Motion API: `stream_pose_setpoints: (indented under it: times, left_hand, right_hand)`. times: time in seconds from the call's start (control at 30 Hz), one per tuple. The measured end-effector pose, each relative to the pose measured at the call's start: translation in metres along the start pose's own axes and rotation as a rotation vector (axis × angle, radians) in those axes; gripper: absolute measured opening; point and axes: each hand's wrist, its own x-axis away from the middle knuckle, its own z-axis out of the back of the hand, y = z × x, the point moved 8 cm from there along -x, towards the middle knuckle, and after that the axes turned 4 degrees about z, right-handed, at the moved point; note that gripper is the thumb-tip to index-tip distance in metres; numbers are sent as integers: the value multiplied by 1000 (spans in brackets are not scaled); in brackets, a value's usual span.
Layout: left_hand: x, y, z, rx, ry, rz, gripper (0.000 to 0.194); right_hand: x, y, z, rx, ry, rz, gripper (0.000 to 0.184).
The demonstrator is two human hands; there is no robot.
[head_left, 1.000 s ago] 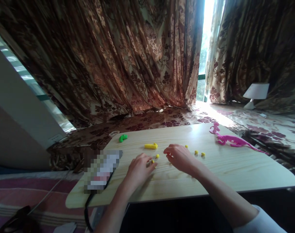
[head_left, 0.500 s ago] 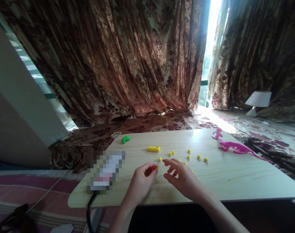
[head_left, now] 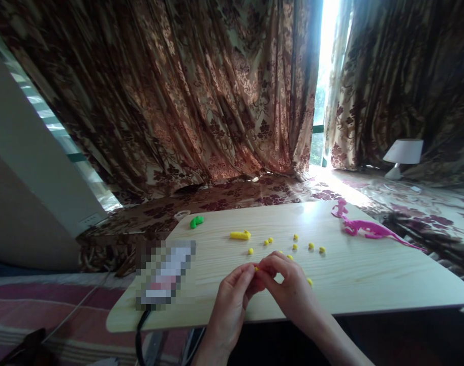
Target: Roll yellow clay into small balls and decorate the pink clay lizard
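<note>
1. I see that the left hand [head_left: 232, 299] and right hand [head_left: 292, 285] have just met, both pinched narrowly on one small yellow piece [head_left: 256, 269].
2. For me, this means two-handed work on it.
3. Beyond, yellow balls [head_left: 311, 246] lie scattered on the table [head_left: 353, 277].
4. Farther lie a yellow stick [head_left: 239, 235], then a green piece [head_left: 196, 221].

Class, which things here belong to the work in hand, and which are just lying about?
In use:
small yellow piece, held between left hand and right hand
probably the loose yellow pieces and yellow roll

Apparently just lying about:
green piece
pink figures
lamp
</note>
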Motion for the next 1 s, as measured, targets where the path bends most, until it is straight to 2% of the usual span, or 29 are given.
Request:
stream_pose_setpoints:
  times: [0.07,0.17,0.23,0.4,0.5,0.67,0.77,0.87,1.0]
  left_hand:
    - [0,-2,0,87,-7,22,14]
    - [-2,-11,8,224,48,99,11]
    - [-2,-17,10,280,69,138,13]
    - [1,-16,-5,258,35,65,20]
    - [4,-16,-10,247,40,49,24]
    - [3,-20,-1,276,65,85,17]
    - [2,-26,7,285,156,113,17]
    - [6,-29,-6,225,140,86,20]
    - [20,-29,-37,349,6,35,28]
  right_hand:
    - [1,-5,1,-31,2,21,13]
    - [3,-9,0,-103,-15,31,19]
    - [4,-6,1,-118,0,12,15]
    - [4,-2,1,-21,59,-5,11]
    - [4,-3,-2,19,45,10,13]
    - [6,0,0,-39,-6,11,17]
    - [1,4,9,-136,66,-18,21]
    - [-14,2,10,-51,112,-12,27]
    - [-30,2,-6,279,13,9,37]
